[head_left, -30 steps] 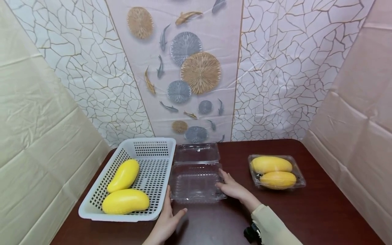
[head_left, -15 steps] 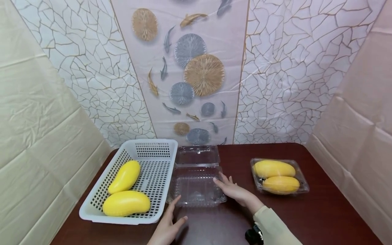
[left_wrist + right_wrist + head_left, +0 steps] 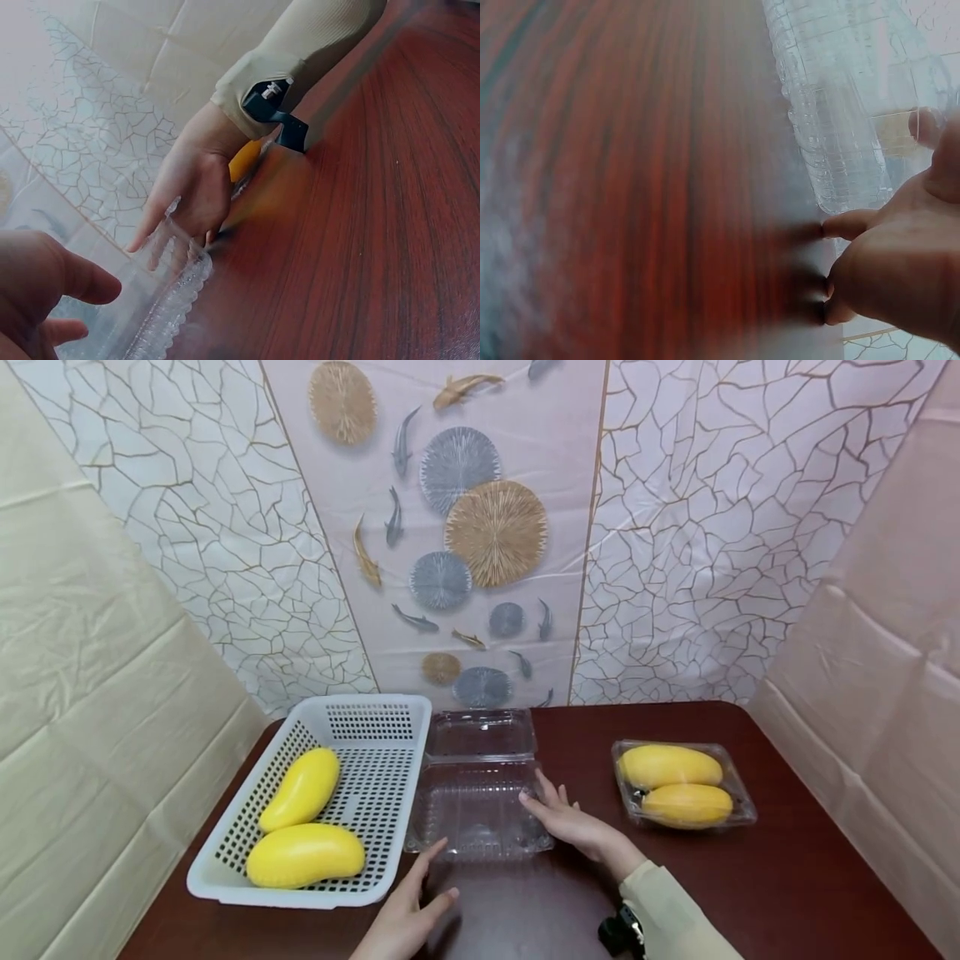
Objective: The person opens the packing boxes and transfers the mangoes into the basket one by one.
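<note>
Lying on the table [image 3: 795, 877], the clear box [image 3: 472, 817] has the left hand [image 3: 403, 908], fingers extended, beside its near-left corner; right hand [image 3: 576, 828], fingers extended, at its right side.

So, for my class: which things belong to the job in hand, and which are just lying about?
In the job:
open clear box, left hand and right hand near it;
probably the basket and its two yellow fruits.

Seemingly just lying about:
filled box, off to the right;
patterned backdrop.
</note>
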### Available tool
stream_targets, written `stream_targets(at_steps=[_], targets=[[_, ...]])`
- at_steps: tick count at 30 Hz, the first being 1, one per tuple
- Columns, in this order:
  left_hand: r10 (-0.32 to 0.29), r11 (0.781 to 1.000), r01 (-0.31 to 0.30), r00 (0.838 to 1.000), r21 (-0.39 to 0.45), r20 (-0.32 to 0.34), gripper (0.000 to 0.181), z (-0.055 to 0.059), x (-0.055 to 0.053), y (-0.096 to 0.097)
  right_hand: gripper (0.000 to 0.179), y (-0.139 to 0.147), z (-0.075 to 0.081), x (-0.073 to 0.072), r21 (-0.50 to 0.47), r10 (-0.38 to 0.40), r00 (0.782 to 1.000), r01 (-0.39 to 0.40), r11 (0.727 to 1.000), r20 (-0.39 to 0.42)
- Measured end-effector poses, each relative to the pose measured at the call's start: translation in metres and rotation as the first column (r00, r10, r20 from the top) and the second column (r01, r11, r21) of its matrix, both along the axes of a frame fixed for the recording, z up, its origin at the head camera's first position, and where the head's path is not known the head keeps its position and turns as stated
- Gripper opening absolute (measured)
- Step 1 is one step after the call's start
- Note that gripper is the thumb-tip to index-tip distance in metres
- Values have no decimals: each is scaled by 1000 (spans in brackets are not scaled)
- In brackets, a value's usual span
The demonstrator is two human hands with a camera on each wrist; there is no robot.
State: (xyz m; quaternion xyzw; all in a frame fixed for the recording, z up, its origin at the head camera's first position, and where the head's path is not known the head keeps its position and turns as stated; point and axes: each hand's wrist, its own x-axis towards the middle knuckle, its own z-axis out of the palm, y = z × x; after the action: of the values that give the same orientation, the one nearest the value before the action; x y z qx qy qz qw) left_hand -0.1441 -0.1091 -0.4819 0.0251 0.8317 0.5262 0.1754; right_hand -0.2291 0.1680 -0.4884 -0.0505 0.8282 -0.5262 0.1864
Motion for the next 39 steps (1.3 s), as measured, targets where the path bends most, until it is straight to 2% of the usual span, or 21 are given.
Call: stream_targets(at_steps=[7, 12, 15, 18, 21, 23, 27, 29, 31, 34, 37, 39], targets=[[72, 995, -70, 997, -66, 20, 71, 7, -2, 0, 79, 4, 4, 1, 0, 5, 1000, -5, 1000, -7], [89, 995, -87, 996, -49, 23, 80, 14, 4, -2, 78, 2, 5, 1, 23, 33, 999, -33, 999, -22], [39, 998, -39, 999, -46, 2, 85, 20, 13, -2, 78, 2, 6, 2, 60, 28, 999, -26, 998, -34], [-76, 997, 74, 996, -36, -42, 78, 26, 22, -2, 81, 4, 12, 6, 95, 14, 999, -9, 995, -49], [-203, 979, 202, 969, -16, -138, 60, 34, 26, 3, 84, 9, 26, 13, 114, -7, 997, 16, 993, -78], [-258, 965, 261, 940, -14, -224, 47, 39, 23, 9, 85, 14, 39, 18, 122, -4, 994, 18, 992, -111], [-268, 956, 294, 890, 15, -369, 38, 51, 7, 32, 82, 35, 69, 31, 98, -7, 979, 28, 995, -203], [-250, 955, 292, 879, 44, -406, 38, 55, -2, 47, 79, 49, 82, 37, 70, -21, 967, 40, 997, -253], [-230, 950, 294, 882, 101, -411, 39, 58, -10, 64, 75, 68, 92, 44, 61, -53, 950, 76, 995, -309], [-203, 931, 300, 899, 210, -387, 42, 60, -21, 93, 69, 99, 104, 55, 84, -111, 916, 154, 985, -386], [-176, 908, 287, 923, 305, -343, 47, 57, -29, 121, 67, 133, 106, 63, 120, -187, 892, 256, 959, -411], [-166, 908, 273, 930, 317, -328, 51, 54, -32, 138, 69, 154, 103, 66, 142, -231, 883, 312, 939, -408]])
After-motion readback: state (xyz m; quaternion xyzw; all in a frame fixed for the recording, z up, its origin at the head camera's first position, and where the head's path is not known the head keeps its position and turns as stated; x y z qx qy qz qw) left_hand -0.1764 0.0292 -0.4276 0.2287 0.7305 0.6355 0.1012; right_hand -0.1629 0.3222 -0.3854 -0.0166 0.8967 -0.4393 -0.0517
